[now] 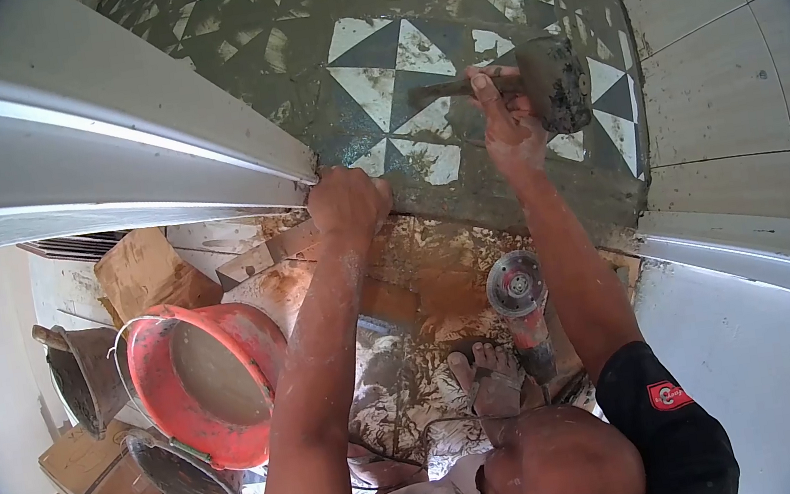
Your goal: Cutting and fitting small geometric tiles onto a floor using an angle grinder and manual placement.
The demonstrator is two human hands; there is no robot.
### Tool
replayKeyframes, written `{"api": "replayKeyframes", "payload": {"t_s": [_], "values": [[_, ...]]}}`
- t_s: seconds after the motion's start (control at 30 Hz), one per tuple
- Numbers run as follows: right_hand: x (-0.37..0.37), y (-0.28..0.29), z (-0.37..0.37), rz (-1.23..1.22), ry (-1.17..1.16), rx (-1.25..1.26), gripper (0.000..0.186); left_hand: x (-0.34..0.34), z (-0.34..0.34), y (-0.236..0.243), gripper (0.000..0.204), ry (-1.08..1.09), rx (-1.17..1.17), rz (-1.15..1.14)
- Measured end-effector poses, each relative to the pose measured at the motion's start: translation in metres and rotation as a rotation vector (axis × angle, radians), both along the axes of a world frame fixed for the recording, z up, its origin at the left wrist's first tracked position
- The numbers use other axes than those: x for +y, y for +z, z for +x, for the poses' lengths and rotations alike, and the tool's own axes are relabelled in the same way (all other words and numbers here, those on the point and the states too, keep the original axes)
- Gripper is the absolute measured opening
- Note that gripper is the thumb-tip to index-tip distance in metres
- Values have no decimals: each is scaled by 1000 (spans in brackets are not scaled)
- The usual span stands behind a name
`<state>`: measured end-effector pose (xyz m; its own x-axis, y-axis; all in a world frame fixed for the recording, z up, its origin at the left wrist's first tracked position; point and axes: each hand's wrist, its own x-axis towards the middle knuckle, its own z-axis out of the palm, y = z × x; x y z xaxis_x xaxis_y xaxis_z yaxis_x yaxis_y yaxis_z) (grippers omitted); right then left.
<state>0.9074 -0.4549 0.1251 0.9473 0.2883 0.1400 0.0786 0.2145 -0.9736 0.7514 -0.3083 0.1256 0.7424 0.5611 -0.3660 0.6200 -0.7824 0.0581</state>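
Note:
My right hand grips the handle of a mallet above the patterned floor tiles. Its dark, thick head is caked with grey mortar. The closed fist of my left hand rests at the near edge of the tiles, against the foot of the white door frame. Whether anything is inside that fist is hidden. Grey, wet smears cover much of the white and dark triangle pattern. Below my right forearm, an angle grinder lies on the dirty floor with its disc facing up.
At left stands a red bucket of grey slurry, with a dark bucket and a black tub beside it. Cardboard boxes are stacked behind. A tiled wall borders the right. A bare foot is near the grinder.

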Motion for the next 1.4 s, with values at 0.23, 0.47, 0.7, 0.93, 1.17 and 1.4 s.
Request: {"api": "replayKeyframes", "payload": {"t_s": [0.23,0.47,0.7,0.93,1.17,1.4], "values": [[3,-3,2,116,-26,106,17,-2,2,1,45,1,23,29],[-11,18,-2,0,2,60,22,-3,-13,-4,58,-83,-24,85],[-37,19,-24,52,98,157,17,-9,-13,-9,68,-93,30,103],[-19,44,-33,-73,351,185,22,-7,-10,-4,71,-72,3,108],[17,17,-34,-16,405,-166,27,-7,-6,-1,70,-23,4,44],[18,-9,-44,205,780,591,44,-1,-16,-9,71,-115,-102,84]]}}
